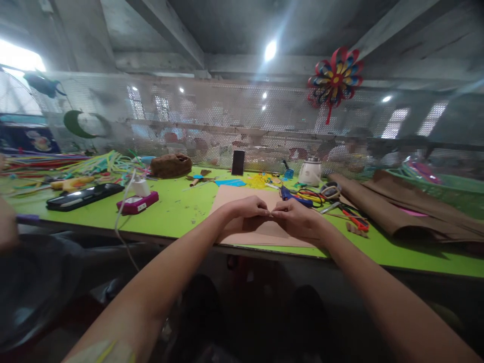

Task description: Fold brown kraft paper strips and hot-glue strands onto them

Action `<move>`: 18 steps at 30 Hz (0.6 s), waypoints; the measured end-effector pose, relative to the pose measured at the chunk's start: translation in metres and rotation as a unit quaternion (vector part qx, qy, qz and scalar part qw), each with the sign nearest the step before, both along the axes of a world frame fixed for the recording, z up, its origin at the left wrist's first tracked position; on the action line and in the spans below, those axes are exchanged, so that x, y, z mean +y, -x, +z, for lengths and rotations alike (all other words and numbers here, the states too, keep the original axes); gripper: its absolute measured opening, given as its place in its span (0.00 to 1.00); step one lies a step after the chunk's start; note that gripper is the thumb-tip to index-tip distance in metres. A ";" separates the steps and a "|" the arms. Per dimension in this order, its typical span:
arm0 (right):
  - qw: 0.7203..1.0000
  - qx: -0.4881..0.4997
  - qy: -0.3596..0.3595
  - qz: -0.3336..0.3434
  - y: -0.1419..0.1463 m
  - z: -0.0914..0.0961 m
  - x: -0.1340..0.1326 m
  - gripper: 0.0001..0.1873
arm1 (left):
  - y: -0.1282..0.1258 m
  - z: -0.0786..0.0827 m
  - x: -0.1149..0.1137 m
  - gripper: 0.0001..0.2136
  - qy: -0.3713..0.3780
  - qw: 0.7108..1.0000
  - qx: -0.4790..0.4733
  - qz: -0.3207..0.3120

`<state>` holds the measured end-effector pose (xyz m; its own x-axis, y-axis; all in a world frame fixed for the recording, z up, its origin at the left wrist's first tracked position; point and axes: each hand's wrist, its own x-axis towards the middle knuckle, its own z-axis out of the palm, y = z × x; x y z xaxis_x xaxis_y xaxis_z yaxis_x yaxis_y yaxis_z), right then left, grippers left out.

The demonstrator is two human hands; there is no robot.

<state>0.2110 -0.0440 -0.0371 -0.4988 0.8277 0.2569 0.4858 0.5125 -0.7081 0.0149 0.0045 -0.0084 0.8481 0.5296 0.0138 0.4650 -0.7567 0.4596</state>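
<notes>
Head view: both hands were held close together over the paper [227, 197], by which the table's [177, 201] near edge was overlapped. The fingers of the left hand [252, 207] were curled in, with the tips drawn near those of the right hand [295, 212], which was bent likewise. Whether anything small was pinched in either hand could not be told. The paper was spread flat beneath them, in front of the person. Just beyond the right hand, a blue tool [287, 194] was seen, with scissors [355, 221] placed farther right, beside a brown roll [359, 202]. Behind the paper, yellow scraps [260, 180] were strewn, and a phone [238, 163] was stood upright. To the left, a white plug [139, 187] was seated in a purple power strip [140, 202], near which a black case [83, 196] was laid.
</notes>
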 end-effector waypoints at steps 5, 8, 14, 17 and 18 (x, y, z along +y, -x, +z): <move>0.999 0.033 0.034 0.000 0.003 -0.002 -0.006 0.18 | 0.003 -0.001 -0.001 0.16 0.019 1.000 0.000 0.002; 0.997 0.049 0.052 -0.002 0.005 0.000 -0.010 0.17 | 0.004 -0.005 -0.001 0.15 0.026 1.000 -0.015 -0.001; 0.994 0.074 0.086 0.013 0.007 0.001 -0.013 0.16 | 0.004 -0.012 -0.002 0.15 0.028 0.999 -0.019 0.010; 0.989 0.096 0.109 0.017 0.007 -0.003 -0.010 0.17 | 0.003 -0.012 -0.004 0.14 0.018 0.999 -0.024 0.014; 0.987 0.106 0.117 0.017 0.007 -0.005 -0.010 0.17 | 0.003 -0.012 -0.004 0.14 0.017 0.999 -0.025 0.013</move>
<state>0.2043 -0.0544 -0.0417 -0.4832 0.8603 0.1623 0.2987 0.3363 -0.8932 0.0117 0.0001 -0.0202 0.8329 0.5521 0.0386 0.4596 -0.7288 0.5076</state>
